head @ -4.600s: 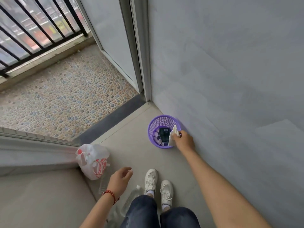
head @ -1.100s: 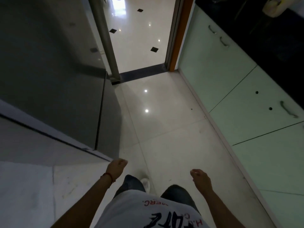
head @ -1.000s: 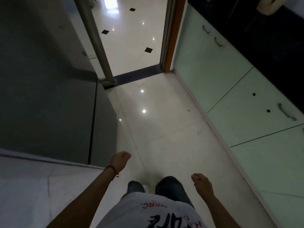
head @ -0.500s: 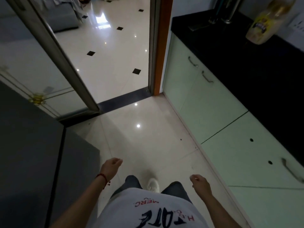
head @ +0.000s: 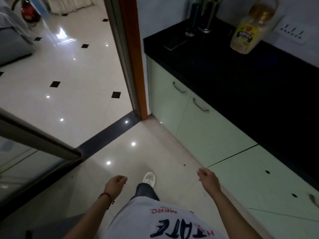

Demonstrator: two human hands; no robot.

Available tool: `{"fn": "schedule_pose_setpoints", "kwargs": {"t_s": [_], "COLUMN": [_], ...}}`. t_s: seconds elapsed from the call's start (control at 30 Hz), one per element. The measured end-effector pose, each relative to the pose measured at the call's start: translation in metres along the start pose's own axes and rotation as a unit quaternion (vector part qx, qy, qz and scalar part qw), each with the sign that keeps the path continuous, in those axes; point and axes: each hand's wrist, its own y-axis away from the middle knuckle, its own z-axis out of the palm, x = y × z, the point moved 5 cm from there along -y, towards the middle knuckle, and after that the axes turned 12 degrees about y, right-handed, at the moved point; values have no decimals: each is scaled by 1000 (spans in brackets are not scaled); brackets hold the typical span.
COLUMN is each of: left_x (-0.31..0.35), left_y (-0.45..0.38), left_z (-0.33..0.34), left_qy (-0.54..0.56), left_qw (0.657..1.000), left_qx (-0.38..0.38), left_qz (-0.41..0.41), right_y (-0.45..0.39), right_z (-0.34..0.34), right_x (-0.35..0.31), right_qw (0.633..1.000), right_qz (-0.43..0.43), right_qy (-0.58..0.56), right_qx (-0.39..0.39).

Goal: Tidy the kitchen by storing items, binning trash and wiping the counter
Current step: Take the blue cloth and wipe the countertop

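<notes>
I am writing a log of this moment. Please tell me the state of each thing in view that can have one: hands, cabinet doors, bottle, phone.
left hand: loosely curled, holds nothing
right hand: loosely curled, holds nothing
cabinet doors: shut
oil bottle: upright on the counter, partly full
phone: flat on the counter, screen dark
sliding door: open, doorway free

Count: 1 bottle (head: 248, 34), 1 phone (head: 174, 43), 2 holders (head: 202, 16) on surface (head: 241, 80); 3 handles (head: 179, 87); 2 hands (head: 115, 185); 1 shoe (head: 149, 178).
</notes>
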Motion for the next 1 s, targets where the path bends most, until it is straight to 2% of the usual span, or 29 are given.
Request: {"fn": "schedule_pose_setpoints", "kwargs": {"t_s": [0.2,0.37,0.53,0.63,0.83,1.0], "left_x": [136,227,285,317,394,457], "left_y": [-72,-108,-118,-117,-98,-105], "left_z": [22,79,155,197,254,293], "left_qy": [-99,-198,-283,-283,-195,-231], "left_qw": [989,958,918,895,873,824], "left_qx": [-85,-148,-205,-223,-228,-206], "left_qz": [75,145,187,262,386,474], "right_y": [-21,-26,-41,-62,-101,-159], "right_z": [-12,-19,-46,-86,-192,-264], "right_x": [-10,-6,2,-8,-62,-98], "right_qw": [993,974,953,947,939,930], "right_qz": [88,160,213,199,80,61], "right_qy": [-73,-139,-181,-195,-251,-246], "right_qx": [40,73,116,157,223,267]}}
